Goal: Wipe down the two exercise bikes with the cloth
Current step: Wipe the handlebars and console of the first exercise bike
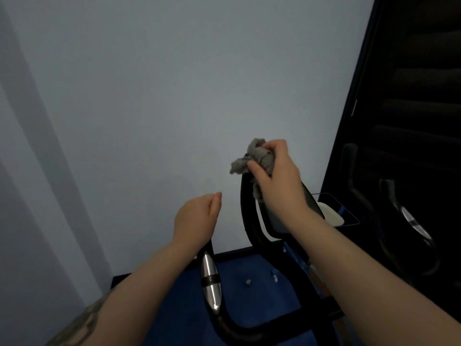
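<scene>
The near exercise bike's black handlebar curves up on both sides, and its left handle carries silver grip plates. My right hand grips a crumpled grey cloth and holds it round the top end of the right handle. My left hand has its fingers curled over the top of the left handle, whose end is hidden under it. The bike's console sits partly behind my right wrist. A second bike's handlebar stands in the dark area at the right.
A pale wall fills the view just beyond the handlebars. At the right stands a dark slatted door or shutter. A blue floor mat lies below. A white object rests in a tray behind the console.
</scene>
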A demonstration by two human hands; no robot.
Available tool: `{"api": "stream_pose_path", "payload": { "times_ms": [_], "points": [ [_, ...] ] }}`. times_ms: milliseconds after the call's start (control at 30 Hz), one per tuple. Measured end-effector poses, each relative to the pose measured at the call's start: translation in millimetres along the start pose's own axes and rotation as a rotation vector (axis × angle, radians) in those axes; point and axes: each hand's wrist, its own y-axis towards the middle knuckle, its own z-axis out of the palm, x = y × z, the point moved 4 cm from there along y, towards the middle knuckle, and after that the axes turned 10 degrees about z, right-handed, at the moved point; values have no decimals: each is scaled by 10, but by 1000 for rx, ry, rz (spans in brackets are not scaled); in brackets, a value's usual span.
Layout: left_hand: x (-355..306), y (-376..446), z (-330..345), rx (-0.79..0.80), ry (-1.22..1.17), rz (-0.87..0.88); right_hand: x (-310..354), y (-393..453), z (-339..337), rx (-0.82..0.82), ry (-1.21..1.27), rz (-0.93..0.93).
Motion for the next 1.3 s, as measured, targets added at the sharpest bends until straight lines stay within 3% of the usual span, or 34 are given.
{"api": "stream_pose_path", "payload": {
  "times_ms": [100,200,367,500,600,800,1000,1100,1167,1300],
  "points": [
    [1,4,-8,13,2,4,-266,-309,189,6,-103,0],
    [-20,-7,-8,8,11,11,-481,-519,186,150,-165,26],
    [-20,2,10,-11,4,-16,-318,-324,186,201,-248,-26],
    [4,-26,-11,9,-19,0,-279,-496,267,411,-557,-138],
    [0,-10,-13,12,-4,5,-233,-396,168,569,-618,-120],
    [1,-22,-16,9,-3,-8,-215,-382,258,435,-484,-152],
    [-15,-14,-49,14,-5,-3,-224,-389,112,711,-622,-170],
    [-15,-9,-33,17,13,0,-272,-298,117,461,-459,-177],
    [-16,-8,-33,18,7,4,-318,-337,158,396,-390,-124],
    [-17,-8,-39,24,3,6,-336,-424,70,647,-496,-67]
  ]
}}
